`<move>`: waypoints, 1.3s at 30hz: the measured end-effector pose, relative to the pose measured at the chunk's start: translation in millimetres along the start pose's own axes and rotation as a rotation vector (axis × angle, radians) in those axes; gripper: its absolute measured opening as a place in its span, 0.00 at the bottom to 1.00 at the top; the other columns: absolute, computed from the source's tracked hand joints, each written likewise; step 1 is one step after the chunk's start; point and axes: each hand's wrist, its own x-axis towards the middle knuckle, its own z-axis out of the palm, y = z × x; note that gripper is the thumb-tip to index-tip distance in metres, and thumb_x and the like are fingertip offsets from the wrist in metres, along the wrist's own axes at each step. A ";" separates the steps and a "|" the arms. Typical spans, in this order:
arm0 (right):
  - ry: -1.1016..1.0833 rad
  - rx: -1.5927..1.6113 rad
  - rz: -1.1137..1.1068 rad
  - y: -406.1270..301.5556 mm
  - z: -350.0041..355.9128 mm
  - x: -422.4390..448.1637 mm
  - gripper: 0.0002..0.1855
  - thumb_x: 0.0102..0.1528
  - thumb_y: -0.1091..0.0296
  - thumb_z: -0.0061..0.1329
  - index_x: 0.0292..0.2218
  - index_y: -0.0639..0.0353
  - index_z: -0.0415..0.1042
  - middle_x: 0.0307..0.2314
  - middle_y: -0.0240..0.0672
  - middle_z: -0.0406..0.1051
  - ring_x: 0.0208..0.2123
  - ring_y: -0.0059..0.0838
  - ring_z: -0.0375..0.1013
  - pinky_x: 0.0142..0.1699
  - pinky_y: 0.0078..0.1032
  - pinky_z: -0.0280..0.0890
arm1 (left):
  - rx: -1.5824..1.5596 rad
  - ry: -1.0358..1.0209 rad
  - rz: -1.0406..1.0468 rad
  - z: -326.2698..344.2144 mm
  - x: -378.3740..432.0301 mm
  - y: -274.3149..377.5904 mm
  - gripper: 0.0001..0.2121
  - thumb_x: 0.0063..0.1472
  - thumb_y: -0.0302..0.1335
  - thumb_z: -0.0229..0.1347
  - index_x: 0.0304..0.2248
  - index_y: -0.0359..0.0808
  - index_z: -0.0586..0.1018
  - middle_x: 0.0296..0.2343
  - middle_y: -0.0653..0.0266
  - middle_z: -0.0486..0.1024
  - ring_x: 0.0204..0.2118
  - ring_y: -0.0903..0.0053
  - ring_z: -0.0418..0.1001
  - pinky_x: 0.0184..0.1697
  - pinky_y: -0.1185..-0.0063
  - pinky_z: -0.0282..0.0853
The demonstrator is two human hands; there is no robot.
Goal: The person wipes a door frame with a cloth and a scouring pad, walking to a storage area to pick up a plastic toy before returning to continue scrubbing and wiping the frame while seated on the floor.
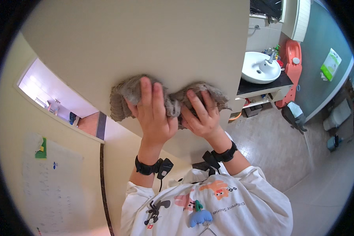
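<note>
A crumpled grey-brown cloth (122, 101) is bunched against a flat beige surface (153, 38); I cannot tell whether this is a wall or a door. My left hand (155, 118) grips the cloth's left part, two fingers stretched upward over it. Close beside it, my right hand (202, 118) holds the cloth's right part with bent fingers spread across the folds. Between the hands the cloth narrows into a twisted stretch. Both palms face the surface, so what lies beneath them is hidden. Each wrist wears a black strap with a small black device.
Right of the surface's edge, a white washbasin (261, 69) sits on a dark counter (283, 82). A coral plastic object (293, 70) stands beside it. A dark bin (293, 118) rests on the tiled floor (259, 144). To the left are an opening (59, 97) and a marked wall sheet (51, 191).
</note>
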 end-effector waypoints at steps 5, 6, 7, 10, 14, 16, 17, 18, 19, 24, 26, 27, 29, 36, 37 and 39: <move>0.030 -0.032 0.082 30.9 -12.9 -18.0 0.08 0.52 0.61 0.45 0.30 0.51 0.74 0.47 0.41 0.68 0.49 0.50 0.64 0.52 0.41 0.61 | 0.012 -0.090 0.113 18.6 35.7 38.0 0.29 0.49 0.30 0.45 0.54 0.34 0.64 0.56 0.53 0.57 0.55 0.62 0.60 0.61 0.57 0.30; 0.065 -0.050 0.066 37.7 -12.9 -22.1 0.10 0.53 0.60 0.46 0.29 0.55 0.73 0.46 0.46 0.67 0.49 0.55 0.64 0.52 0.45 0.61 | 0.010 -0.131 0.124 20.4 42.2 47.4 0.29 0.49 0.31 0.45 0.54 0.36 0.66 0.56 0.57 0.59 0.54 0.64 0.61 0.61 0.57 0.31; 0.083 -0.026 0.086 43.2 -13.7 -27.9 0.10 0.53 0.61 0.46 0.29 0.57 0.73 0.47 0.48 0.67 0.48 0.57 0.64 0.51 0.46 0.62 | 0.008 -0.172 0.135 23.1 46.4 55.4 0.28 0.49 0.32 0.45 0.53 0.38 0.67 0.56 0.60 0.60 0.53 0.65 0.63 0.61 0.57 0.32; 0.090 0.061 0.139 56.0 -24.9 -42.6 0.10 0.51 0.64 0.49 0.29 0.64 0.71 0.47 0.55 0.65 0.47 0.61 0.65 0.48 0.47 0.64 | -0.027 -0.135 0.168 44.3 41.5 74.3 0.27 0.49 0.33 0.47 0.52 0.44 0.69 0.55 0.69 0.62 0.50 0.69 0.65 0.59 0.60 0.39; 0.056 0.264 0.197 66.3 -35.0 -71.2 0.09 0.47 0.70 0.52 0.29 0.68 0.71 0.46 0.60 0.64 0.45 0.60 0.67 0.45 0.44 0.67 | -0.019 -0.197 0.179 64.9 5.7 90.1 0.26 0.47 0.34 0.49 0.50 0.47 0.71 0.54 0.74 0.63 0.44 0.73 0.67 0.53 0.65 0.51; -0.026 0.317 0.191 74.2 -46.8 -88.1 0.08 0.47 0.70 0.52 0.28 0.67 0.71 0.45 0.58 0.65 0.43 0.57 0.69 0.44 0.41 0.68 | -0.025 -0.193 0.196 72.3 -11.5 91.6 0.26 0.47 0.34 0.50 0.50 0.48 0.72 0.54 0.75 0.63 0.43 0.73 0.66 0.52 0.64 0.52; -0.069 0.346 0.189 78.4 -53.0 -94.2 0.08 0.47 0.70 0.52 0.27 0.66 0.71 0.45 0.57 0.66 0.42 0.56 0.70 0.44 0.39 0.68 | -0.027 -0.193 0.202 75.1 -20.8 92.6 0.26 0.46 0.34 0.50 0.49 0.49 0.72 0.54 0.75 0.63 0.42 0.73 0.66 0.51 0.63 0.52; -0.134 0.358 0.206 82.5 -62.5 -87.5 0.08 0.50 0.69 0.50 0.26 0.65 0.69 0.42 0.55 0.69 0.38 0.50 0.73 0.41 0.33 0.69 | 0.005 -0.193 0.201 75.7 -30.3 92.2 0.26 0.46 0.34 0.50 0.49 0.49 0.73 0.53 0.75 0.64 0.42 0.73 0.66 0.51 0.63 0.53; -0.180 0.431 0.305 88.9 -72.1 -87.8 0.09 0.52 0.68 0.48 0.26 0.65 0.69 0.42 0.54 0.69 0.37 0.49 0.73 0.40 0.32 0.69 | 0.033 -0.187 0.201 78.5 -39.4 90.1 0.25 0.46 0.34 0.51 0.48 0.49 0.73 0.53 0.75 0.64 0.41 0.73 0.66 0.50 0.63 0.53; 0.015 0.823 0.690 103.1 -91.3 -71.9 0.18 0.61 0.58 0.37 0.30 0.65 0.67 0.33 0.49 0.72 0.31 0.34 0.74 0.36 0.26 0.68 | 0.116 -0.097 0.146 90.1 -54.7 91.6 0.20 0.53 0.34 0.46 0.47 0.53 0.74 0.52 0.83 0.65 0.33 0.79 0.62 0.47 0.74 0.56; 0.068 0.865 0.726 104.7 -91.0 -51.8 0.20 0.62 0.53 0.36 0.38 0.65 0.60 0.29 0.45 0.70 0.28 0.28 0.70 0.35 0.24 0.66 | 0.125 -0.071 0.126 92.7 -56.7 92.7 0.20 0.52 0.34 0.47 0.47 0.53 0.74 0.52 0.84 0.65 0.32 0.79 0.62 0.47 0.74 0.57; 0.059 0.871 0.697 103.5 -93.7 -34.7 0.19 0.62 0.53 0.36 0.40 0.64 0.58 0.29 0.46 0.69 0.28 0.28 0.70 0.35 0.24 0.66 | 0.108 -0.059 0.119 93.5 -56.2 94.7 0.20 0.52 0.34 0.47 0.47 0.53 0.74 0.52 0.84 0.65 0.31 0.79 0.62 0.47 0.74 0.57; 0.050 0.899 0.633 100.7 -92.1 -0.8 0.19 0.62 0.53 0.35 0.43 0.63 0.53 0.30 0.47 0.68 0.27 0.28 0.68 0.35 0.24 0.65 | 0.091 -0.034 0.111 94.5 -54.4 92.6 0.21 0.51 0.35 0.48 0.47 0.53 0.74 0.52 0.84 0.64 0.31 0.79 0.62 0.47 0.74 0.57; -0.093 0.755 0.302 116.5 -75.7 45.9 0.21 0.43 0.79 0.45 0.40 0.61 0.54 0.42 0.53 0.59 0.38 0.36 0.63 0.44 0.30 0.60 | 0.109 -0.082 0.133 93.6 -52.0 94.8 0.23 0.49 0.36 0.50 0.48 0.54 0.73 0.53 0.85 0.63 0.35 0.79 0.63 0.48 0.75 0.57; -0.137 0.586 0.239 110.8 -75.8 56.0 0.21 0.41 0.81 0.46 0.39 0.62 0.56 0.42 0.53 0.59 0.38 0.36 0.63 0.44 0.30 0.60 | 0.119 -0.098 0.139 89.8 -54.4 91.7 0.23 0.49 0.36 0.50 0.48 0.54 0.73 0.53 0.85 0.63 0.36 0.79 0.63 0.49 0.74 0.57; -0.154 0.500 0.192 99.3 -77.5 67.0 0.22 0.39 0.80 0.54 0.39 0.62 0.67 0.44 0.48 0.59 0.42 0.40 0.63 0.46 0.32 0.61 | 0.131 -0.096 0.143 88.7 -56.9 89.9 0.24 0.49 0.36 0.50 0.49 0.54 0.72 0.54 0.85 0.62 0.38 0.79 0.63 0.50 0.74 0.57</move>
